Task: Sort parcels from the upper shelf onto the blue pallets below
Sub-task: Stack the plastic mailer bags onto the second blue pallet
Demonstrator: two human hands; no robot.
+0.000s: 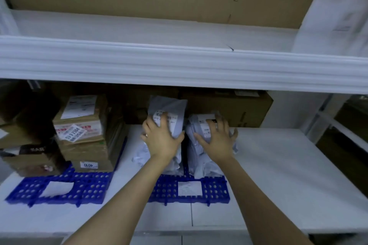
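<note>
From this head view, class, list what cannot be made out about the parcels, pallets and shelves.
Label on the left grey parcel: head view, partly covered by the left hand, print too small.
Label on the right grey parcel: head view, covered by the right hand, blurred.
Rear of the right blue pallet: hidden under both parcels.
White parcel on the upper shelf: cut off by the right edge.
Boxes at far left: lost in shadow.

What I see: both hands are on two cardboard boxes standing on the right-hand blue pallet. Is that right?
Not boxes. The head view shows the left hand on the left grey mailer bag and the right hand on the right grey mailer bag, both standing on the right-hand blue pallet.
</note>
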